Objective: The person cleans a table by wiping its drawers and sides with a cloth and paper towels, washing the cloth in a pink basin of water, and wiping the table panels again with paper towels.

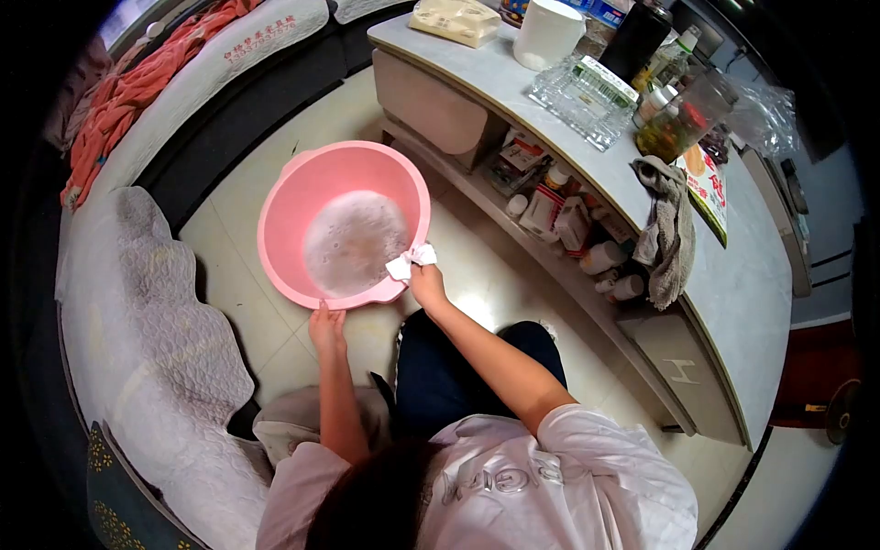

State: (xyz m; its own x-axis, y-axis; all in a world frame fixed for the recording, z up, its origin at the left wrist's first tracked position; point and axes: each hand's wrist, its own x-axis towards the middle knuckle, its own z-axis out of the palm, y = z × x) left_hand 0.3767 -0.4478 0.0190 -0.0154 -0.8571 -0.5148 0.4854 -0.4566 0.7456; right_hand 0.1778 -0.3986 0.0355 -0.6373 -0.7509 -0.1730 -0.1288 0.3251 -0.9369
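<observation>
A round pink basin (pixel 284 229) stands on the tiled floor, with cloudy, foamy water (pixel 356 243) in its bottom. At the basin's near rim is my left hand (pixel 327 327), its fingertips touching the rim from outside. My right hand (pixel 427 282) is closed round a small white cloth (pixel 412 262) at the basin's right rim. Part of the cloth sticks out above the fingers and lies against the rim.
A quilted sofa cover (pixel 174 348) runs along the left. On the right, a long table (pixel 733 302) bears a white mug (pixel 547 35), a clear plastic tray (pixel 587 99), bottles and a grey towel (pixel 674 238). Its open shelf holds boxes and jars.
</observation>
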